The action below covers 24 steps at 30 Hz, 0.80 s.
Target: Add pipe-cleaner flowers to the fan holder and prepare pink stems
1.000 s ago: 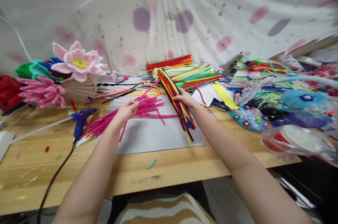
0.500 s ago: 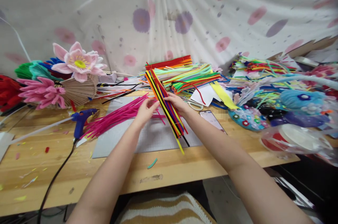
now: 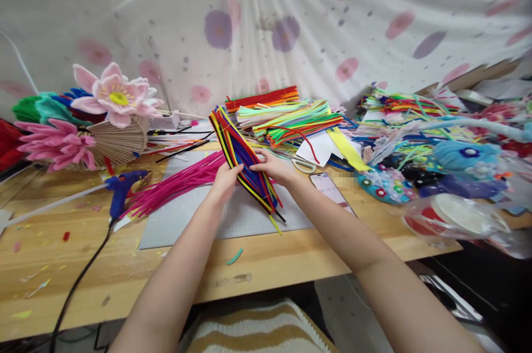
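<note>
A bundle of multicoloured pipe cleaners [image 3: 246, 160], mostly red, yellow, blue and black, is held tilted above the grey cutting mat [image 3: 166, 228]. My left hand [image 3: 228, 178] grips its left edge, thumb on top. On the other edge, my right hand [image 3: 272, 165] has its fingers closed on the bundle, and the middle strands are spread apart between the two hands. Thin ties cross the bundle near its ends. Magenta pipe cleaners [image 3: 178, 184] lie loose on the mat, just left of my left hand. Scissors [image 3: 303, 165] lie beyond my right wrist.
A blue glue gun [image 3: 120, 192] with a black cord stands at the left, near pipe cleaner flowers [image 3: 118, 92]. More pipe cleaner bundles [image 3: 291, 117] are piled at the back. A phone [image 3: 330, 192] and a flower-covered blue piece [image 3: 386, 184] lie to the right.
My left hand has closed on the bundle's left edge. The bundle has shifted left and its strands have spread wider, showing more blue in the middle.
</note>
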{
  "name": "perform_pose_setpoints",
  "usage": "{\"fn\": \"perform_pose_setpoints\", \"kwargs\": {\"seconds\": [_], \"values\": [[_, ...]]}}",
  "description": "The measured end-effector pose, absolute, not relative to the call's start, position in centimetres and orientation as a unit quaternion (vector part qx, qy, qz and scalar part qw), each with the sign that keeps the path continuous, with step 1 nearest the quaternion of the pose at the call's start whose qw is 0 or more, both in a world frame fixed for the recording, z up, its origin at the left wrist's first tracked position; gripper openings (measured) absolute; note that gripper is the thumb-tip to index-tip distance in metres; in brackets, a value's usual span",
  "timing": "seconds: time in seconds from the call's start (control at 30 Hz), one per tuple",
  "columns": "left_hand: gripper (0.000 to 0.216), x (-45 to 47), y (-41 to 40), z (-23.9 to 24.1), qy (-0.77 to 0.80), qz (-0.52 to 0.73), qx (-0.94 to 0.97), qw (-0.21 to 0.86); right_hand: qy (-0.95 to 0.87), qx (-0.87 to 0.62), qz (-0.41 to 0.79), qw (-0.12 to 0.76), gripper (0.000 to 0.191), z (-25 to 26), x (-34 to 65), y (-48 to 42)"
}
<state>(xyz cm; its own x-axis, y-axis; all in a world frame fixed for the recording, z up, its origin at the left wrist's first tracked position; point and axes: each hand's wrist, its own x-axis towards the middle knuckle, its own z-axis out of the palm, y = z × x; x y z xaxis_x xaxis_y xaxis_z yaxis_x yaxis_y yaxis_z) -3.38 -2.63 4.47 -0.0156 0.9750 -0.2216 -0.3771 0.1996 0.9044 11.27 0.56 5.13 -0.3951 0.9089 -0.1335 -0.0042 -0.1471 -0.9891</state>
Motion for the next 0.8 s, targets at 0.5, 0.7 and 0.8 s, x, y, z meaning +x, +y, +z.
{"fn": "perform_pose_setpoints", "kwargs": {"seconds": [0.5,0.7,0.8], "values": [[0.047,-5.2,-3.0,4.0,0.365,0.544,0.259,0.710,-0.537,-0.437,0.613,0.380,0.033,5.1,11.3,0.6],[0.041,-5.8,-2.8,4.0,0.343,0.514,0.291,0.731,-0.548,-0.404,0.644,0.348,0.032,5.4,11.4,0.3],[0.034,-5.5,-2.9,4.2,0.329,0.519,0.318,0.722,-0.533,-0.423,0.653,0.332,0.025,4.9,11.3,0.5]]}}
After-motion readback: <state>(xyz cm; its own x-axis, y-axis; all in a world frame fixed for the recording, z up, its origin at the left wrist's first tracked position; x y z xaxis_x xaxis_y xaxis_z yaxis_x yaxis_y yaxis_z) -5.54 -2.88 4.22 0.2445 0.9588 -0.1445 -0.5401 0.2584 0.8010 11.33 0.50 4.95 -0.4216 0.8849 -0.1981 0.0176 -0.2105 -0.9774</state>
